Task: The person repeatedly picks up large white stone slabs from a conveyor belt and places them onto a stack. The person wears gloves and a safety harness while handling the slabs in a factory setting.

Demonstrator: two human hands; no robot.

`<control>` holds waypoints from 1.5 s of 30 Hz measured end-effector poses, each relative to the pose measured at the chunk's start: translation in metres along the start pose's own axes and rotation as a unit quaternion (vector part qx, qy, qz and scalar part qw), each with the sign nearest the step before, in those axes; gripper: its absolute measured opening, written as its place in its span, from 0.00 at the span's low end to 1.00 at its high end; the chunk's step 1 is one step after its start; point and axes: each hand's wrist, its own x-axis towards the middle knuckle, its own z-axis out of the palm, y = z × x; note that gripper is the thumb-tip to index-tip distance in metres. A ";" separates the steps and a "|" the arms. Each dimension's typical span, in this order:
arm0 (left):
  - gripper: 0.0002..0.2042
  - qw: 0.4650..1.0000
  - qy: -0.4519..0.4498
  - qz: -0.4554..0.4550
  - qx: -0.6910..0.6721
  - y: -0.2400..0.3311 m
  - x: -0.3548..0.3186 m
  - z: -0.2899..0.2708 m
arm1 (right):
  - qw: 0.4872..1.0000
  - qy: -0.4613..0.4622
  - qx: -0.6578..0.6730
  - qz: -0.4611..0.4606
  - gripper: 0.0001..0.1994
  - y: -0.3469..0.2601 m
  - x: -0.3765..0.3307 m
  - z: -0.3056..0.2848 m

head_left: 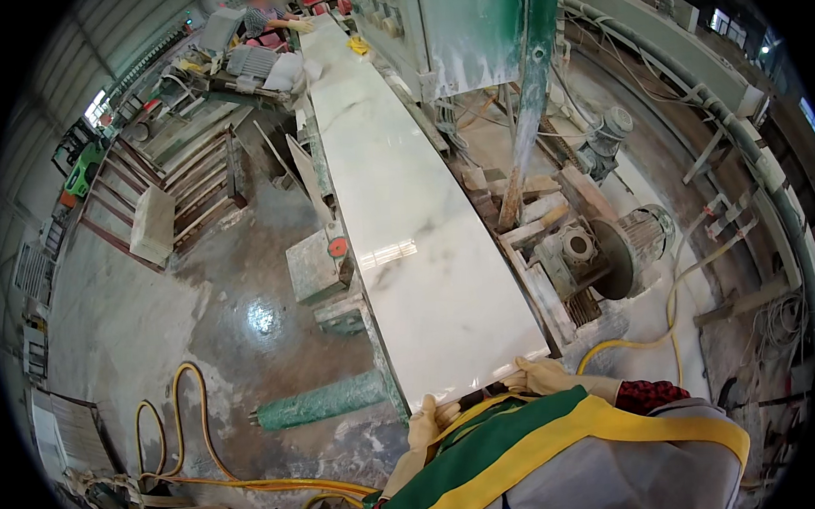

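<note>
A long polished white stone slab (424,217) with grey veining lies on a narrow machine bed and runs away from me. At its near end, my gloved left hand (424,423) grips the edge by the left corner, thumb on top. My gloved right hand (545,374) is closed on the same edge near the right corner. The fingers under the slab are partly hidden. At the far end another person's gloved hand (301,26) rests at the slab.
Left of the bed are a green roller (323,402), a red button (337,247) on a box and a yellow hose (203,403) on the wet floor. A green machine cabinet (474,30) and motors (641,233) stand on the right. Farther left is a metal rack (206,187).
</note>
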 end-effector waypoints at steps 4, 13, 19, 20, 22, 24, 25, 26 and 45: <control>0.32 1.000 -0.003 0.018 0.004 0.009 -0.001 0.012 | 1.000 0.014 -0.027 -0.003 0.24 -0.004 0.008 -0.005; 0.31 0.985 -0.117 0.029 0.123 0.025 0.000 -0.007 | 0.995 -0.037 -0.086 -0.011 0.27 -0.025 -0.012 0.002; 0.25 0.989 -0.080 0.029 0.122 0.020 -0.021 -0.072 | 0.936 -0.061 -0.340 -0.072 0.24 -0.077 -0.030 0.009; 0.25 0.992 -0.063 0.041 0.100 0.011 -0.021 -0.092 | 0.935 -0.079 -0.314 -0.143 0.23 -0.077 -0.021 0.016; 0.26 0.995 -0.090 0.040 -0.016 -0.028 -0.005 -0.161 | 0.847 -0.045 -0.452 -0.275 0.23 -0.087 -0.013 0.064; 0.26 0.997 -0.020 0.079 -0.012 -0.037 -0.028 -0.167 | 0.720 -0.002 -0.579 -0.382 0.22 -0.099 -0.032 0.111; 0.27 0.996 0.013 0.093 -0.001 -0.036 -0.048 -0.161 | 0.712 -0.045 -0.549 -0.435 0.21 -0.096 -0.028 0.128; 0.26 0.992 0.047 0.117 0.027 -0.036 -0.071 -0.142 | 0.605 -0.039 -0.630 -0.485 0.19 -0.090 -0.009 0.132; 0.23 0.649 0.004 0.243 0.721 -0.086 -0.087 -0.221 | 0.411 0.004 -0.622 -0.666 0.32 -0.053 0.049 0.158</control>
